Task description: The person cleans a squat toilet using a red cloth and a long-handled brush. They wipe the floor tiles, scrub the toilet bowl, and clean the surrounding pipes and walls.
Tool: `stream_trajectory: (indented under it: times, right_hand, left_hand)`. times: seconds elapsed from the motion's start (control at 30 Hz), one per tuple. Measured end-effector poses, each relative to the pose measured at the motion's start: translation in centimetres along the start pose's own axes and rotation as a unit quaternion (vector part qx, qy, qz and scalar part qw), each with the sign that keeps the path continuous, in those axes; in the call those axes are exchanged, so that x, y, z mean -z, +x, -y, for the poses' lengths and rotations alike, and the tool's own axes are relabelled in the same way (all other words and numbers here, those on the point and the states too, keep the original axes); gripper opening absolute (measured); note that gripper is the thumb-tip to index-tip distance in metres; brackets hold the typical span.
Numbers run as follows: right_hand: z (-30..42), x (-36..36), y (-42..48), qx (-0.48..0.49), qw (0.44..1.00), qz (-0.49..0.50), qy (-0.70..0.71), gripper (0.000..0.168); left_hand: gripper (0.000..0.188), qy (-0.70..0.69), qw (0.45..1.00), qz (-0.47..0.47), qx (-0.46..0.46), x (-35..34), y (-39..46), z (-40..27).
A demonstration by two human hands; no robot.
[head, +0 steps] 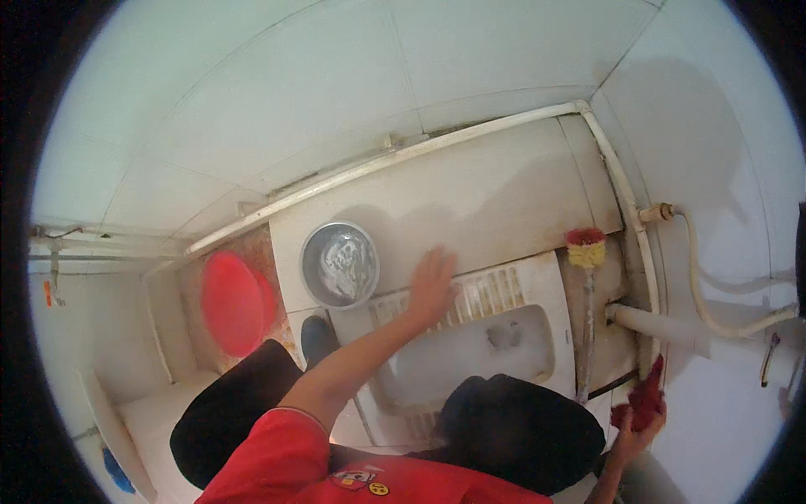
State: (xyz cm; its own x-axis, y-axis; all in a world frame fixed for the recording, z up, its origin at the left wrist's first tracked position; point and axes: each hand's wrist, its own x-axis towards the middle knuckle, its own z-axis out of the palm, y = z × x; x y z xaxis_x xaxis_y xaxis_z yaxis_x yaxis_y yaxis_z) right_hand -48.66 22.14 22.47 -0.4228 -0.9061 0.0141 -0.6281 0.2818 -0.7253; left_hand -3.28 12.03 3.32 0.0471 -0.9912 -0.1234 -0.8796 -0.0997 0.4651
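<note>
My left hand reaches over the ribbed edge of a white squat toilet, fingers extended and nothing seen in it; whether it touches the surface I cannot tell. A round metal basin stands to its left on the tiled floor, with whitish, shiny contents. At the lower right, my right hand grips a dark red cloth beside the wall. Between the toilet and the right wall lies a long-handled brush with red and yellow bristles.
A red plastic basin leans at the left on brownish floor. White pipes run along the back and right walls. A flexible hose and a thicker pipe are at the right. My knees flank the toilet's front.
</note>
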Motion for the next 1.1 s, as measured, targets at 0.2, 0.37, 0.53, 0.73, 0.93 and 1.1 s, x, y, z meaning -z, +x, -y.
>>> stream_trajectory:
  times: [0.2,0.37,0.53,0.73,0.93,1.1]
  right_hand:
    - [7.6,-18.6,7.1,0.164,0.973,0.164,-0.001,0.064]
    - [10.2,-32.0,11.4,0.414,0.865,0.243,-0.149,0.066]
    - [12.4,-37.5,12.2,0.607,0.723,0.293,-0.152,0.049]
    - [10.6,-42.9,19.1,0.482,0.859,0.085,-0.150,0.027]
    - [19.5,-50.9,13.2,0.388,0.913,-0.004,-0.127,0.031]
    - [23.6,-54.9,2.7,0.551,0.799,0.201,-0.132,0.038]
  left_hand:
    - [0.081,-0.004,0.998,-0.054,0.028,0.4,-0.8,3.1]
    - [0.075,-0.001,0.999,-0.022,0.026,1.3,-1.8,4.8]
    - [0.076,-0.027,0.999,0.019,0.026,1.4,-2.2,5.7]
    - [0.071,-0.033,0.999,0.012,0.006,0.8,-2.4,6.1]
    - [0.070,-0.027,1.000,-0.005,-0.008,0.7,-1.7,5.8]
    - [0.070,0.003,0.999,0.040,0.025,0.4,-1.9,6.3]
